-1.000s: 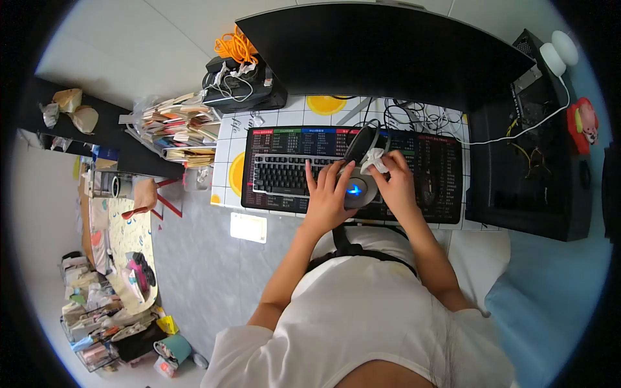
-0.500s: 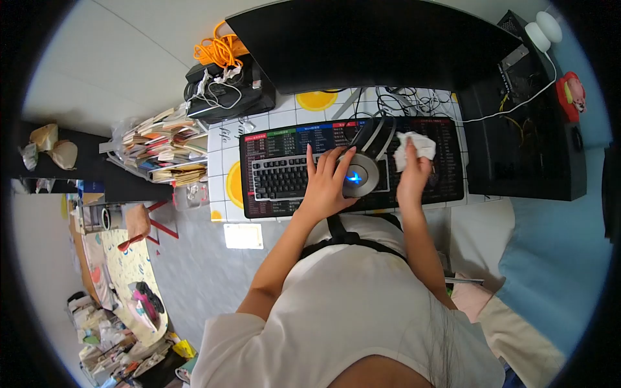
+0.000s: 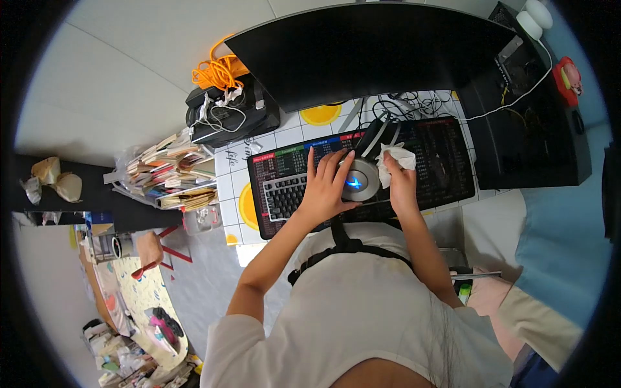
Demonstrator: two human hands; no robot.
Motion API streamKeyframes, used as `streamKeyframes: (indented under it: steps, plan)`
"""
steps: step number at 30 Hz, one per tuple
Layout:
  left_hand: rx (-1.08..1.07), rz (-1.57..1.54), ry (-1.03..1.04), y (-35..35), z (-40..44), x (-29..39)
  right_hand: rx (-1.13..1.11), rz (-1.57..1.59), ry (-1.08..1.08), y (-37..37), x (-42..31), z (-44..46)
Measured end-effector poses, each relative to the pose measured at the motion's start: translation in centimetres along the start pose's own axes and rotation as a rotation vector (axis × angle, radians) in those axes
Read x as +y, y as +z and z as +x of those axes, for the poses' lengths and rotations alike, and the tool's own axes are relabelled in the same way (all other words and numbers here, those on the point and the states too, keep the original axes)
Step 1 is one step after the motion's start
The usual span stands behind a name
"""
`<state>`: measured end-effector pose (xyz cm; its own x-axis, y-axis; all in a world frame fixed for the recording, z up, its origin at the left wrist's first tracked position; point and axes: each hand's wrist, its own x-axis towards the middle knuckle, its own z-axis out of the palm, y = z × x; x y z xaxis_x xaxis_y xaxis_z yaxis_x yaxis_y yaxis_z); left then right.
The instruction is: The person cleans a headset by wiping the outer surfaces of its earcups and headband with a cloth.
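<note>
A pair of headphones (image 3: pixel 367 174) with a silver-grey ear cup and a lit blue mark lies over the right part of the keyboard (image 3: pixel 283 196). My left hand (image 3: pixel 323 186) grips the ear cup from its left side, fingers along the upper edge and thumb below. In my right hand (image 3: pixel 402 186) is a crumpled white tissue (image 3: pixel 402 157), pinched between thumb and fingers. The tissue sits against or just beside the right edge of the headphones; exact contact is unclear. Beneath everything spreads a dark printed desk mat (image 3: pixel 446 158).
A wide black monitor (image 3: pixel 362 55) spans the back, with tangled cables (image 3: pixel 414 103) below it. A black computer case (image 3: pixel 530 145) stands at the right. Left are a black box-like device (image 3: pixel 259 123) topped with an orange cable (image 3: pixel 220 74), and stacked papers (image 3: pixel 171 165).
My right hand has brought the tissue leftward to the headphones. My left hand keeps its hold on the ear cup. The camera view has tilted slightly.
</note>
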<state>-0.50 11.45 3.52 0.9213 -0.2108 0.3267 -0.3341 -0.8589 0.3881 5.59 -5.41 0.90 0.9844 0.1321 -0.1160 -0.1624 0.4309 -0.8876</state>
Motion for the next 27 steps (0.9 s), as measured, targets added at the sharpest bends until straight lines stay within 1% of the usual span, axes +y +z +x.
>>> streamKeyframes:
  steps: [5, 8, 9, 10, 12, 13, 14, 15, 16, 17, 18, 19, 20, 22, 23, 25, 27]
  plan:
    - [0.011, 0.023, 0.127, -0.7, 1.0, -1.0, 0.073, 0.134, 0.02, 0.6, -0.2, 0.7]
    - [-0.012, 0.07, 0.203, -1.6, 2.0, -1.3, 0.061, 0.227, 0.005, 0.5, -0.3, 1.2]
    - [0.017, 0.084, 0.227, -1.9, 2.4, -1.3, 0.057, 0.241, -0.006, 0.5, -0.5, 1.3]
    - [0.018, 0.085, 0.229, -1.9, 2.4, -1.5, 0.055, 0.242, -0.008, 0.6, -0.6, 1.3]
    - [-0.066, 0.029, 0.124, -1.7, 2.4, -1.6, 0.064, 0.195, 0.013, 0.6, -0.7, 1.2]
    - [-0.005, 0.048, 0.143, -1.4, 2.2, -1.1, 0.063, 0.198, 0.006, 0.6, -0.9, 1.2]
    - [0.012, -0.032, 0.116, -0.5, 1.7, -1.1, 0.052, 0.025, 0.015, 0.4, -1.1, 1.1]
    - [0.041, -0.032, 0.083, -0.2, 1.3, -0.8, 0.044, -0.148, 0.025, 0.2, -1.3, 1.1]
    - [0.069, -0.035, 0.052, 0.1, 1.1, -0.5, 0.05, -0.146, 0.019, -0.2, -1.7, 1.4]
    - [0.065, -0.039, 0.057, 0.5, 0.9, -0.4, 0.065, -0.441, -0.27, -0.7, -2.3, 1.5]
    - [0.09, -0.034, -0.011, 0.8, 0.6, -0.2, 0.075, -0.737, -0.556, -0.8, -2.9, 1.4]
    - [0.118, -0.027, -0.081, 1.0, 0.3, -0.1, 0.105, -0.845, -0.662, -0.5, -4.0, 0.9]
    - [0.12, -0.027, -0.084, 1.1, 0.2, -0.1, 0.101, -0.845, -0.662, -0.6, -4.0, 0.6]
    - [0.127, 0.019, -0.104, 0.7, 0.0, 0.2, -0.078, -1.114, -0.718, -0.4, -4.2, -0.4]
    - [0.124, 0.019, -0.106, 0.5, 0.0, 0.4, -0.122, -1.181, -0.706, 0.2, -4.1, -1.0]
    - [0.104, 0.094, -0.076, 0.3, 0.2, 0.7, -0.132, -1.201, -0.704, 0.8, -3.0, -1.1]
    - [0.087, 0.087, -0.073, 0.3, 0.3, 0.8, -0.13, -1.193, -0.7, 1.3, -2.6, -1.3]
